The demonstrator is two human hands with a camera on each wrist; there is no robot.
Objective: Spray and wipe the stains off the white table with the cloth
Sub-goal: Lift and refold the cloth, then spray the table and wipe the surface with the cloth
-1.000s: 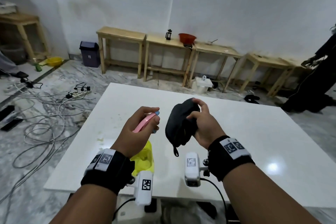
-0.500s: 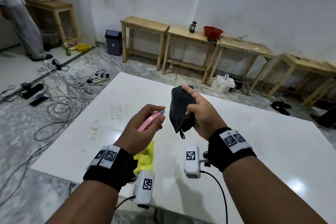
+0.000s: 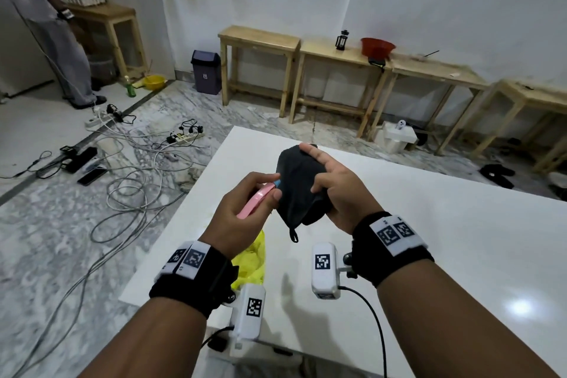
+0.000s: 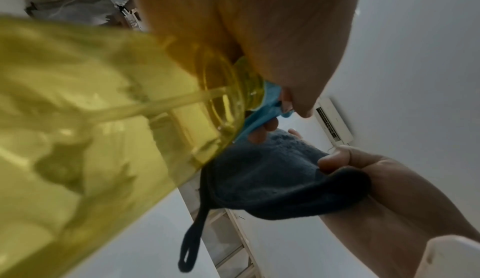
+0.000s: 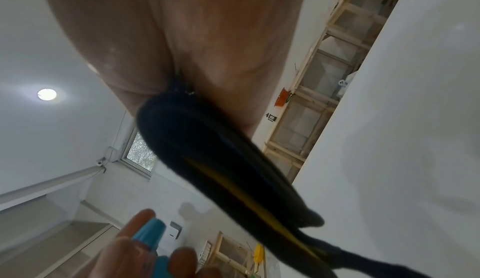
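Note:
Above the near left part of the white table [image 3: 429,224], my left hand [image 3: 245,212] grips a spray bottle [image 3: 250,258] with yellow liquid, a pink top and a blue nozzle [image 3: 277,183]. The nozzle points at the black cloth [image 3: 296,190] and sits almost against it. My right hand [image 3: 334,190] holds the cloth bunched, thumb and fingers curled round it, a small loop hanging below. In the left wrist view the yellow bottle [image 4: 91,128] fills the left side and the cloth [image 4: 272,179] hangs just past it. The right wrist view shows the cloth [image 5: 221,169] and the nozzle [image 5: 150,233].
Cables and power strips [image 3: 122,169] lie on the marble floor to the left. Wooden benches [image 3: 337,55] line the far wall, with a red bowl [image 3: 377,47] and a dark bin [image 3: 205,72]. Another person [image 3: 46,40] stands at the far left.
My hands have come together: the bottle's nozzle now nearly touches the cloth. The view has swung left, bringing the floor cables and the standing person further into view.

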